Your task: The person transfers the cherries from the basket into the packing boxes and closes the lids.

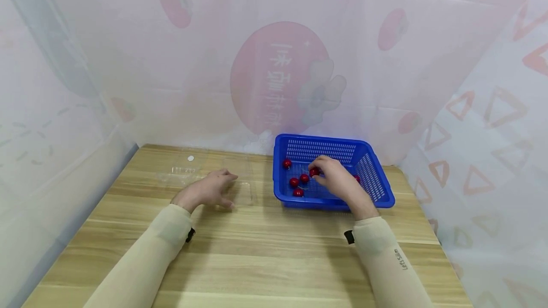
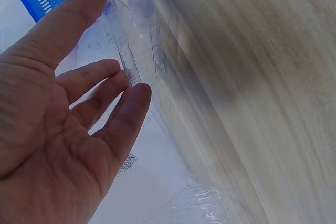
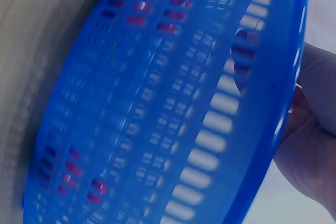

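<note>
Over the blue basket [image 1: 334, 206], my right hand [image 1: 336, 177] reaches in and pinches a red cherry [image 1: 314, 171] with curled fingertips. Several other cherries [image 1: 294, 182] with thin stems lie on the basket floor, mostly toward its left side. From the right wrist camera, the basket wall [image 3: 210, 145] covers most of the fingers. My left hand [image 1: 211, 189] is spread loosely at a clear plastic box [image 1: 245, 194], its fingertips right at the rim. In the left wrist view, the thumb and fingers [image 2: 137, 95] stand apart, relaxed, beside the transparent edge [image 2: 126, 51].
The box's clear lid-like part [image 1: 181, 171], bearing a small white round sticker [image 1: 190, 158], lies to the left. Everything stands near the back of the wooden table [image 1: 257, 260]. Printed white sheets [image 1: 205, 51] hang behind and at both sides.
</note>
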Available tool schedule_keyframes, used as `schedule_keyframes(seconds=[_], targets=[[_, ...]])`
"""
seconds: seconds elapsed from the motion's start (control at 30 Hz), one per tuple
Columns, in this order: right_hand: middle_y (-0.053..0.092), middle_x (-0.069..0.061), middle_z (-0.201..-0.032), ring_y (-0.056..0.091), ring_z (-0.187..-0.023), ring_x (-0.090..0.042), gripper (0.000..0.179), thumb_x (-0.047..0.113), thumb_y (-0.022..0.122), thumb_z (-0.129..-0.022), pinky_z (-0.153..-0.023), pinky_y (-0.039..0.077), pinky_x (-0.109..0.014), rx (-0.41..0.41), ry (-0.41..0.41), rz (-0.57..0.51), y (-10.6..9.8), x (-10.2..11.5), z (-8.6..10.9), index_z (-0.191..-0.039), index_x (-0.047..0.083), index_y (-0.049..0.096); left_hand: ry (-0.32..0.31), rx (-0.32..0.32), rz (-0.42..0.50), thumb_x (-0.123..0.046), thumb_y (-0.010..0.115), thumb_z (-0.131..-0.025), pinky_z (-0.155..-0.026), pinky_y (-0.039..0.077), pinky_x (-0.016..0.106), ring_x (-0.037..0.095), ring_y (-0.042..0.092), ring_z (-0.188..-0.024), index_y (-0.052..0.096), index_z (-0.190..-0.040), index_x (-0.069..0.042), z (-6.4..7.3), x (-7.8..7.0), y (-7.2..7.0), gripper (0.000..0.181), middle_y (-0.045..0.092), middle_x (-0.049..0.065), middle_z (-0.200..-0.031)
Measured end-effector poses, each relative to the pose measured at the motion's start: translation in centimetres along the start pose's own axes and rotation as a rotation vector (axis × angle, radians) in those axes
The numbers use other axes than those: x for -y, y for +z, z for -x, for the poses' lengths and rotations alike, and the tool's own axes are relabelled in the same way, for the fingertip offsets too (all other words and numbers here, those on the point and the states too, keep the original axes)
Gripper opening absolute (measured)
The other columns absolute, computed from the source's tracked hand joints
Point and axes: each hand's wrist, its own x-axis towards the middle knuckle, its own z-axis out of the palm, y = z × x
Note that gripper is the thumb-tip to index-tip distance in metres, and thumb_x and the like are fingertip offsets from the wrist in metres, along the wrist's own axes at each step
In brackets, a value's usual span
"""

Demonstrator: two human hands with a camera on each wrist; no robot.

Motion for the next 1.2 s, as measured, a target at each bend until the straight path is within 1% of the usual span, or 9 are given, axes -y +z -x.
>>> schedule_keyframes(seconds=[0.17, 0.3, 0.43, 0.57, 0.73, 0.93, 1.2], targets=[[0.080, -0.019, -0.137, 0.078, -0.130, -0.038, 0.028, 0.002, 0.082, -0.108, -0.116, 0.068, -0.055, -0.027, -0.014, 0.006, 0.5, 2.0, -0.6, -0.136, -0.001, 0.082, 0.003, -0.003, 0.009, -0.028, 0.101, -0.094, -0.136, 0.049, 0.069, 0.056, 0.056, -0.157, 0.053, -0.169, 0.009, 0.1, 0.0, 0.0, 0.097, 0.056, 0.034, -0.170], [0.079, -0.017, -0.138, 0.078, -0.129, -0.036, 0.029, 0.004, 0.083, -0.108, -0.116, 0.068, -0.054, -0.052, -0.027, -0.012, 0.9, 3.4, -1.0, -0.138, 0.000, 0.081, 0.000, -0.002, 0.005, -0.029, 0.101, -0.095, -0.136, 0.049, 0.069, 0.056, 0.056, -0.158, 0.053, -0.169, 0.009, 0.2, -0.1, -0.1, 0.096, 0.056, 0.034, -0.170], [0.079, -0.017, -0.138, 0.078, -0.128, -0.035, 0.030, 0.002, 0.083, -0.108, -0.115, 0.069, -0.053, -0.078, -0.065, -0.027, 1.4, 4.7, -1.4, -0.138, 0.000, 0.081, -0.006, -0.001, -0.002, -0.029, 0.101, -0.095, -0.137, 0.048, 0.069, 0.056, 0.055, -0.159, 0.053, -0.170, 0.008, 0.2, -0.1, -0.1, 0.096, 0.056, 0.034, -0.171], [0.079, -0.016, -0.139, 0.078, -0.130, -0.034, 0.031, 0.002, 0.083, -0.108, -0.117, 0.068, -0.051, -0.086, -0.082, -0.035, 1.8, 6.3, -1.9, -0.139, 0.000, 0.081, -0.004, -0.003, -0.007, -0.029, 0.101, -0.096, -0.137, 0.048, 0.069, 0.056, 0.055, -0.159, 0.053, -0.170, 0.007, 0.1, 0.0, 0.0, 0.095, 0.056, 0.033, -0.171], [0.079, -0.015, -0.140, 0.078, -0.132, -0.032, 0.031, 0.003, 0.083, -0.109, -0.117, 0.068, -0.048, -0.085, -0.090, -0.047, 2.5, 8.1, -2.6, -0.140, 0.000, 0.081, 0.005, -0.014, 0.007, -0.029, 0.101, -0.095, -0.137, 0.048, 0.069, 0.056, 0.054, -0.160, 0.053, -0.170, 0.007, 0.0, 0.5, 0.3, 0.096, 0.055, 0.033, -0.172], [0.079, -0.014, -0.141, 0.077, -0.132, -0.033, 0.032, 0.004, 0.083, -0.109, -0.115, 0.068, -0.047, -0.067, -0.132, -0.037, 3.3, 10.0, -3.3, -0.141, 0.002, 0.081, 0.026, -0.022, 0.026, -0.030, 0.102, -0.094, -0.134, 0.051, 0.070, 0.054, 0.057, -0.155, 0.052, -0.170, 0.007, 0.0, 0.9, 0.6, 0.098, 0.057, 0.031, -0.168], [0.079, -0.017, -0.140, 0.076, -0.134, -0.037, 0.027, 0.003, 0.078, -0.112, -0.118, 0.067, -0.049, -0.020, -0.194, -0.006, 4.9, 11.7, -4.6, -0.139, 0.001, 0.081, 0.016, -0.018, 0.058, -0.028, 0.101, -0.096, -0.131, 0.055, 0.066, 0.048, 0.060, -0.151, 0.052, -0.171, 0.007, 0.0, 1.2, 0.7, 0.096, 0.058, 0.029, -0.165]])
